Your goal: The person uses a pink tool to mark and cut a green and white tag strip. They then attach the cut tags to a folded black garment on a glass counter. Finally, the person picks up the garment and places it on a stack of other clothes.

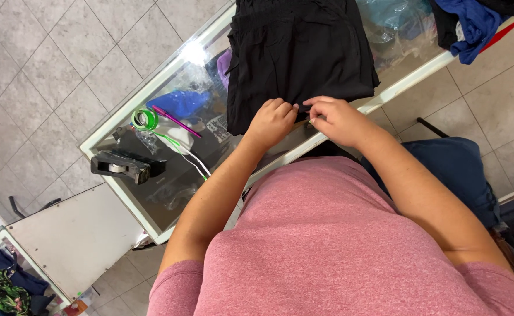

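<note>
Black garment (295, 52) lies folded on glass counter (151, 96), long axis running away from body. Left hand (271, 122) and right hand (336, 119) side by side at garment's near hem, fingers curled, pinching fabric edge; equally near.

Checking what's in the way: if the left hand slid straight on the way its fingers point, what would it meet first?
The left hand already touches the black garment; going on, it would likely just ride further onto that cloth.

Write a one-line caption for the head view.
Both hands, left and right, pinch a black garment's hem on a glass counter.
</note>
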